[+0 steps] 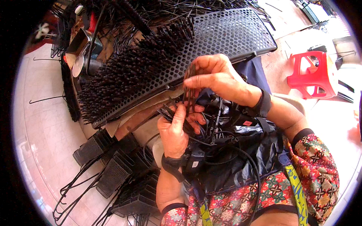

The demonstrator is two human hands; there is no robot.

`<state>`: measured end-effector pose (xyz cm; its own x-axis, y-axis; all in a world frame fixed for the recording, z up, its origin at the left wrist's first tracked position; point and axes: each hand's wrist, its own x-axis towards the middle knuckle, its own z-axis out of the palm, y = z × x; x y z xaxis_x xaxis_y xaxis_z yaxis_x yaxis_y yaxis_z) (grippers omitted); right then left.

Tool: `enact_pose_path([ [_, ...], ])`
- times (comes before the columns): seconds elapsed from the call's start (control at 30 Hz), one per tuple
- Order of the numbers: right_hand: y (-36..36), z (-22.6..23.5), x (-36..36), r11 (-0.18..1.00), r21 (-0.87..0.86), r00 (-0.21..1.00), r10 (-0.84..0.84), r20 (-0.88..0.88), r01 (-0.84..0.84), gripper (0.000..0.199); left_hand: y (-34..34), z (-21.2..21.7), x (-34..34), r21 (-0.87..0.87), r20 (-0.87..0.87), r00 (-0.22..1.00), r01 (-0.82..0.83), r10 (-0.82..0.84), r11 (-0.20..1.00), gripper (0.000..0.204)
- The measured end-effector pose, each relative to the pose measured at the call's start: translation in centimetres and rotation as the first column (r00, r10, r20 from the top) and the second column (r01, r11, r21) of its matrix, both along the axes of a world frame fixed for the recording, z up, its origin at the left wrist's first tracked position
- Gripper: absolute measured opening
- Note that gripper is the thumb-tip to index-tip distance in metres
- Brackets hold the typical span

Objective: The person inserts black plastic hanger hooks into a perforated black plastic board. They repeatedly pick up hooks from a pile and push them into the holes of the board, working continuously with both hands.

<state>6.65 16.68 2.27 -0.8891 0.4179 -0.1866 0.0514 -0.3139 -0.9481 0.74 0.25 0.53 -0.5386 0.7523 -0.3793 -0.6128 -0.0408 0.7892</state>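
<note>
In front of my chest, my left hand (pixel 175 132) is closed round a small bunch of thin dark sticks (pixel 166 112), its thumb pressed along them. Just above it, my right hand (pixel 218 79) pinches more dark sticks (pixel 190 88) between thumb and fingers, held roughly upright. Their lower ends come down at the left fingers, and where the two bunches separate is hard to make out. Beyond both hands lies a tilted black perforated panel (pixel 230 32). Many short dark sticks (pixel 128 71) stand packed in its left part, while bare holes show on the right.
Loose dark sticks (pixel 211 4) lie heaped behind the panel. Black mesh baskets with long wire handles (pixel 115 173) stand on the floor at lower left. A red plastic stool (pixel 315 75) is at the right. Black plastic sheeting (pixel 233 165) and cables cover my lap.
</note>
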Motion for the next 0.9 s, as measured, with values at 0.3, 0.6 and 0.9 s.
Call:
enact_pose_path([
  [0.3,0.9,-0.5,-2.9,0.920,0.141,0.877,-0.289,-0.384,0.366,0.007,-0.6,-1.6,-1.4,-0.026,0.144,0.966,-0.211,0.213,0.977,0.025],
  [0.6,1.0,-1.6,-3.2,0.839,0.382,0.900,-0.254,-0.353,0.387,0.016,-0.4,-1.3,-1.2,-0.009,0.151,0.966,-0.212,0.210,0.977,0.025],
  [0.9,2.0,-1.4,-3.1,0.833,0.467,0.928,-0.134,-0.347,0.295,0.017,-0.5,-1.2,-1.2,-0.017,0.168,0.962,-0.216,0.216,0.976,0.025],
])
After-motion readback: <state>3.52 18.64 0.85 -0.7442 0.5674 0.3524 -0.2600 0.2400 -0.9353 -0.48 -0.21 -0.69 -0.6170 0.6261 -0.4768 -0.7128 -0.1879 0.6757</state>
